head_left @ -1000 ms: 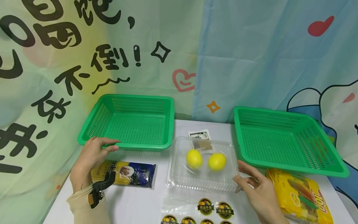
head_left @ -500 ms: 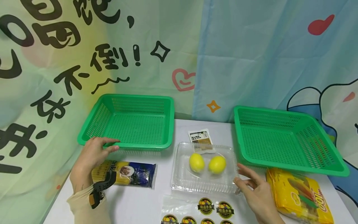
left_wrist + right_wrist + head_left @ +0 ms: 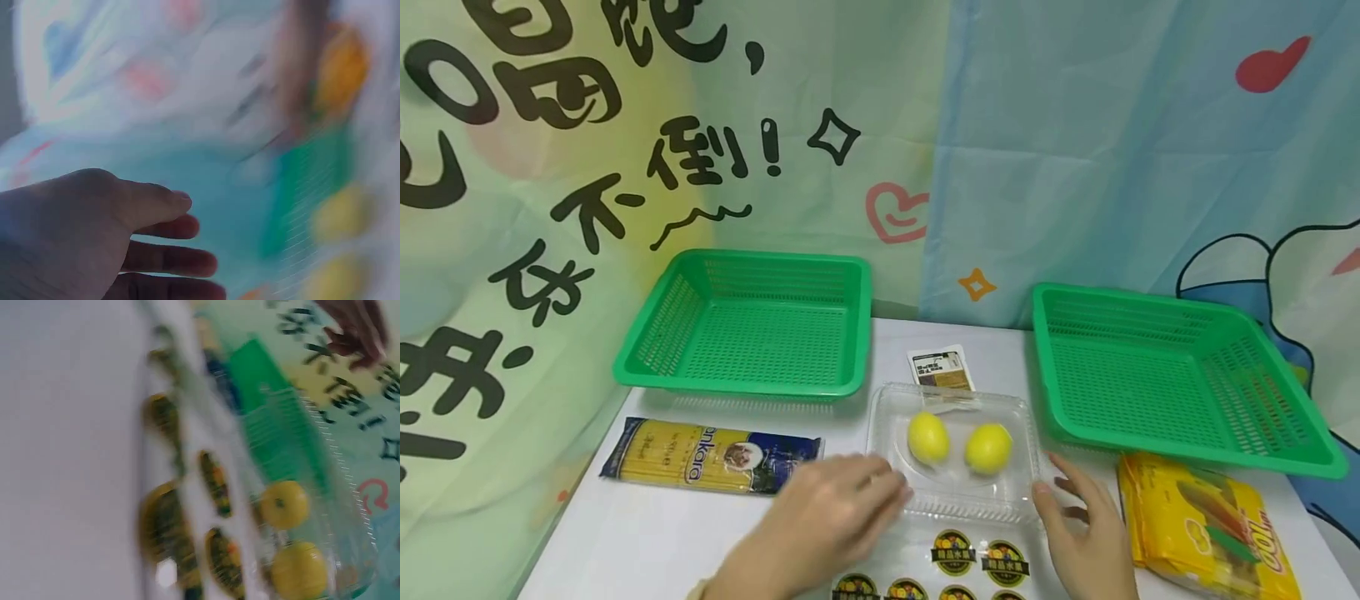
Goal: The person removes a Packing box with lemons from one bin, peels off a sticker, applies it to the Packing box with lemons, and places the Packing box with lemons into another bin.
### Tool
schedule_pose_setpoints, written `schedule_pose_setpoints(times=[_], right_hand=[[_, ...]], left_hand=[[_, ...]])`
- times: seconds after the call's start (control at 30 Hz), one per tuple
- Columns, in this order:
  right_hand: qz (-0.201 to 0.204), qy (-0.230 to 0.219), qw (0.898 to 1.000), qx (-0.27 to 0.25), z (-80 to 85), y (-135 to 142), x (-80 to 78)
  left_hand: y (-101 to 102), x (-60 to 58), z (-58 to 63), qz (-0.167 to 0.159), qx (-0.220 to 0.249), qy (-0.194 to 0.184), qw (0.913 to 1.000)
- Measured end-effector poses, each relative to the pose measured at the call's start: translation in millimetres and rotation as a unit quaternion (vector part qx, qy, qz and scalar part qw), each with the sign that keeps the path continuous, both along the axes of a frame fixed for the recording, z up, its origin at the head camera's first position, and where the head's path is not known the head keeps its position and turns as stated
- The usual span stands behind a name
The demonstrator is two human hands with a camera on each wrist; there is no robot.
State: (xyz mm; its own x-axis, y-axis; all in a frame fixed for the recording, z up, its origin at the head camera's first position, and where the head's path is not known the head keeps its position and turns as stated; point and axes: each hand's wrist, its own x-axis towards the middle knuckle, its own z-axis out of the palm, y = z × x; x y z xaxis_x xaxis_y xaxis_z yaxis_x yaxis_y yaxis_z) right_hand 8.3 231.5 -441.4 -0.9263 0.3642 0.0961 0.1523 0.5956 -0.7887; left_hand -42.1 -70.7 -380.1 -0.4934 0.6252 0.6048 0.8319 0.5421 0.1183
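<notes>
Two lemons, the left one [image 3: 928, 439] and the right one [image 3: 988, 448], lie in a clear plastic box [image 3: 958, 493] in the middle of the table. My left hand [image 3: 842, 518] is blurred beside the box's front left corner, fingers loosely bent, with nothing seen in its grasp; the left wrist view shows its fingers apart. At the box's right edge is my right hand [image 3: 1088, 533], thumb and forefinger spread, thumb close to or touching the side. In front of the box lies a clear sheet of round fruit stickers [image 3: 953, 552], partly covered by my left hand.
Green baskets stand behind on both sides, a left basket [image 3: 767, 342] and a right basket [image 3: 1127, 375]. A spaghetti packet [image 3: 700, 454] lies at left and a yellow packet [image 3: 1213, 525] at right. A small printed sachet [image 3: 942, 367] pokes out behind the box.
The box has slid slightly toward me, then stayed nearly still. My left hand has left the left basket's front edge and swept right and down to the box, uncovering the spaghetti packet.
</notes>
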Motion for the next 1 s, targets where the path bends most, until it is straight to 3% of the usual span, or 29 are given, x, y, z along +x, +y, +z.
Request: schedule_pose_setpoints(times=[0.07, 0.13, 0.17, 0.23, 0.3, 0.37, 0.5, 0.57, 0.63, 0.7, 0.83, 1.0], right_hand=[[-0.01, 0.128, 0.99, 0.065, -2.5, -8, 7.4], [0.017, 0.247, 0.964, 0.096, -6.4, -15, 13.3], [0.051, 0.281, 0.952, 0.11, -8.1, -17, 16.0], [0.116, 0.293, 0.94, 0.128, -11.5, -23, 21.5], [0.177, 0.255, 0.938, 0.154, -16.2, -29, 27.3], [0.214, 0.184, 0.937, 0.204, -21.9, -34, 31.9], [0.232, 0.014, 0.932, 0.278, -34.1, -42, 32.0], [0.237, -0.062, 0.925, 0.292, -38.9, -43, 29.0], [0.242, -0.11, 0.917, 0.298, -43.6, -44, 26.2], [0.244, -0.128, 0.914, 0.297, -47.0, -44, 25.1], [0.242, -0.112, 0.916, 0.299, -49.7, -45, 25.2], [0.236, -0.058, 0.926, 0.291, -49.4, -46, 28.5]], left_hand=[[19, 17.5, -25.9, -0.029, -0.044, 0.003, 0.9986], [31, 29.9, -53.0, -0.014, -0.098, 0.01, 0.995], [35, 34.1, -65.8, 0.005, -0.126, 0.013, 0.9919], [42, 39.0, -86.4, 0.038, -0.166, 0.015, 0.9852], [47, 41.4, -100.1, 0.062, -0.196, 0.012, 0.9785], [52, 42.1, -108.9, 0.071, -0.219, -0.008, 0.973], [57, 42.0, -117.4, 0.065, -0.236, -0.055, 0.9679], [58, 40.2, -119.2, 0.06, -0.225, -0.069, 0.97], [58, 38.4, -120.7, 0.055, -0.21, -0.08, 0.973], [59, 36.9, -121.4, 0.049, -0.2, -0.089, 0.9744], [60, 35.3, -123.5, 0.037, -0.202, -0.096, 0.974], [60, 33.7, -127.5, 0.042, -0.216, -0.036, 0.9748]])
